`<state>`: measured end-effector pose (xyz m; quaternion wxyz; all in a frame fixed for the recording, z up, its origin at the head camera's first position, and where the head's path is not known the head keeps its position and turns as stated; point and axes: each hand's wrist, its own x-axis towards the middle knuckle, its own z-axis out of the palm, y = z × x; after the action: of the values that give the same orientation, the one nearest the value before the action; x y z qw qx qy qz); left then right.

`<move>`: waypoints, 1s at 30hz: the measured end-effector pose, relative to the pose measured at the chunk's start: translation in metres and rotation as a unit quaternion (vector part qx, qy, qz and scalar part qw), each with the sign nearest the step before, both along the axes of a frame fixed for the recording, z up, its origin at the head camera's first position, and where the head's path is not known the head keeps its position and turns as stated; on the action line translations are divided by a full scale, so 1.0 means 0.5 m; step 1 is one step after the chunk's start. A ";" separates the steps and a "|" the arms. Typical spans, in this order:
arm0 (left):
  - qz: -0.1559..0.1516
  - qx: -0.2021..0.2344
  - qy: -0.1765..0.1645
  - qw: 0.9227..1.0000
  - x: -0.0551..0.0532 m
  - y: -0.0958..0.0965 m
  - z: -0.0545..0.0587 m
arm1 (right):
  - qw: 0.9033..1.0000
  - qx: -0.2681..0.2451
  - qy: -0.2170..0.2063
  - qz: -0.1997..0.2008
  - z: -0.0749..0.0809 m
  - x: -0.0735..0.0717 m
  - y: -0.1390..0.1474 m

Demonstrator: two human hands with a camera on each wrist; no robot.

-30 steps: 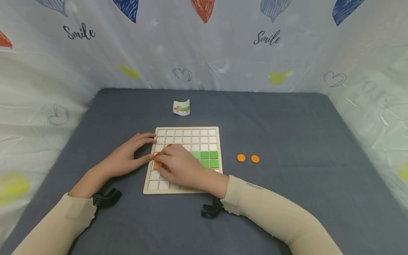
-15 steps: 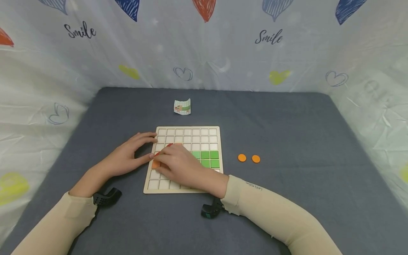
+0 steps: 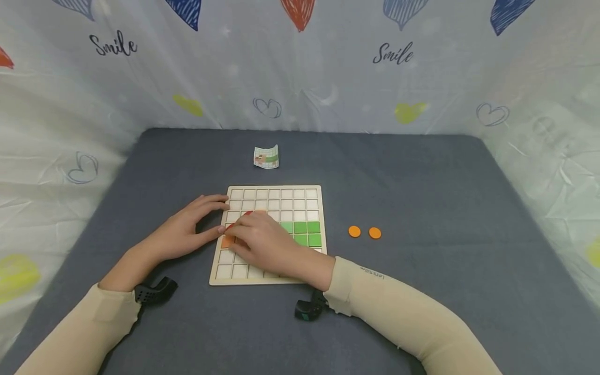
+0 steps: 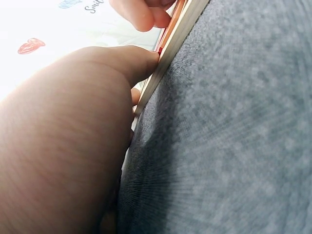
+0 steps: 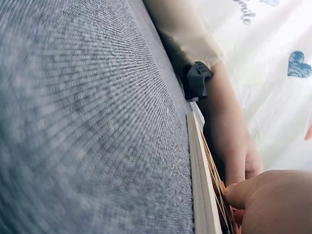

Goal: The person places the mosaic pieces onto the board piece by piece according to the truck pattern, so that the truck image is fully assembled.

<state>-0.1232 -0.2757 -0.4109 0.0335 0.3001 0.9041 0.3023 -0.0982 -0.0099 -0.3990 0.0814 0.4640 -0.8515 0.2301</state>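
Observation:
A light wooden grid board [image 3: 281, 281] lies on the table in the head view, with green tiles [image 3: 307, 233] in its right part. Red tiles [image 3: 247, 213] show behind my right hand [image 3: 264, 242], which reaches across the board and covers its middle. Its thumb and curled fingers pinch at an orange tile [image 3: 227, 241] by the board's left edge. My left hand [image 3: 187, 229] lies at the left side, thumb and fingertips spread along the board's rim. In the left wrist view the left thumb [image 4: 146, 61] touches that rim, right by a bit of red.
Two orange round discs [image 3: 364, 232] lie to the right of the board. Behind it stands a small curled card [image 3: 266, 157] with a coloured grid picture. A dark grey cloth covers the table [image 3: 422, 198], and a printed curtain [image 3: 328, 67] hangs around it.
The orange tile at the right fingertips has shifted slightly left. Both hands otherwise stay nearly in place, and the head view has moved a little.

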 end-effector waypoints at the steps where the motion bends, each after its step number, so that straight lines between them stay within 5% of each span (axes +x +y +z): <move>1: 0.001 0.000 0.000 1.000 0.000 0.000 0.000 | 1.000 -0.001 0.001 0.001 0.000 0.000 0.000; 16: 0.013 -0.003 -0.004 1.000 0.003 0.004 0.002 | 0.999 -0.025 0.031 0.006 0.008 0.011 0.034; 30: 0.024 -0.022 -0.009 0.999 0.005 0.007 0.001 | 0.997 -0.041 0.055 -0.040 0.020 0.036 0.151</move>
<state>-0.1209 -0.2720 -0.4102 0.0409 0.2747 0.9171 0.2861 -0.0800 0.0657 -0.3888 0.1561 0.4373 -0.8537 0.2359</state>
